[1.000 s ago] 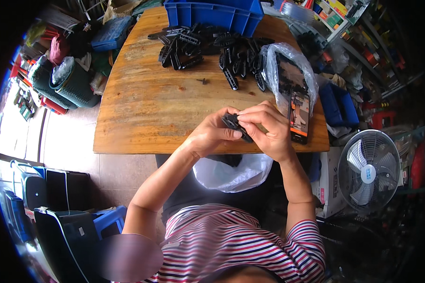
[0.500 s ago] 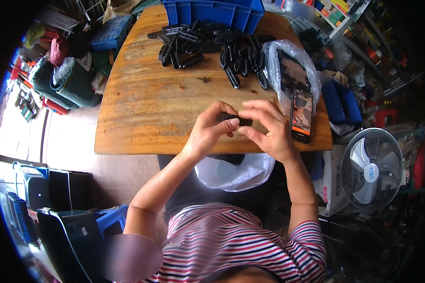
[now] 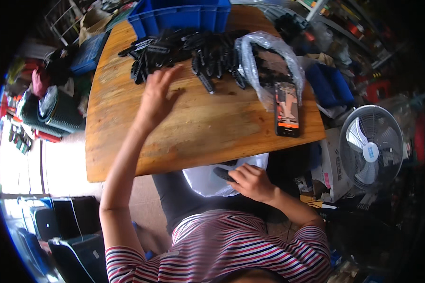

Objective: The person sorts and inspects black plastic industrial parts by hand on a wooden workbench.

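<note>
My left hand (image 3: 157, 98) reaches over the wooden table (image 3: 208, 127), fingers stretched out and apart, near the front of a pile of black elongated plastic parts (image 3: 156, 49). Nothing shows in it. Below the table's near edge, my right hand (image 3: 254, 183) pinches one black oval plastic piece (image 3: 223, 174). That piece is above a white plastic bag (image 3: 200, 181) lying open at my lap. A clear plastic bag (image 3: 244, 52) with small dark parts inside stands at the right of the pile.
A blue crate (image 3: 179, 21) stands at the table's far side. A lit phone (image 3: 287, 111) leans against the clear bag. To the right are a fan (image 3: 370, 151) and a blue bin (image 3: 333, 85). Dark boxes (image 3: 78, 257) stand at lower left.
My hands were together over the table around a small black piece. Now the left has moved forward to the pile, and the right has come down to the white bag with a piece. The view has turned.
</note>
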Available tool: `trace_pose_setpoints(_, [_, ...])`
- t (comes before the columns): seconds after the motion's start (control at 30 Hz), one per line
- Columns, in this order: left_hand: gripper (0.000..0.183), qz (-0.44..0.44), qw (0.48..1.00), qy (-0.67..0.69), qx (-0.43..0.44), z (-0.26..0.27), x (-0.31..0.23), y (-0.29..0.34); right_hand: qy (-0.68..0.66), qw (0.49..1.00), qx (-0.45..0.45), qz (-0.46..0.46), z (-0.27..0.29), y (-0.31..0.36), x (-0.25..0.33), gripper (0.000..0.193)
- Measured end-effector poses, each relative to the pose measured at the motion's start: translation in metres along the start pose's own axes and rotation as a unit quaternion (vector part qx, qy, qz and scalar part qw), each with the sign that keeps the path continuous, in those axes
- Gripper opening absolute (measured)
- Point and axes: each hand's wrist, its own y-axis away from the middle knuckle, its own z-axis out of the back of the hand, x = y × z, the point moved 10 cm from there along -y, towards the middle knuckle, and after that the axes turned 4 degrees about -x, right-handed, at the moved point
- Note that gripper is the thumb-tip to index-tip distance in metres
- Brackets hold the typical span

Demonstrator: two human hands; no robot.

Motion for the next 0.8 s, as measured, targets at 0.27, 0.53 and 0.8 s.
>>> trace_pose_setpoints(0.27, [0.028,0.027,0.979,-0.194,0.05,-0.045,0.078,-0.006,0.097,0.974,-0.197,-0.051,0.139,-0.097,-0.102,0.011])
trace_pose_setpoints(0.53, [0.033,0.22,0.921,0.319,-0.024,-0.029,0.095,0.024,0.011,0.965,0.06,-0.256,0.102,-0.131,-0.317,0.015])
trace_pose_setpoints(0.8, [0.025,0.379,0.69,0.616,0.009,-0.031,0.041,0.066,-0.132,0.953,-0.031,-0.271,0.103,-0.125,-0.325,0.015])
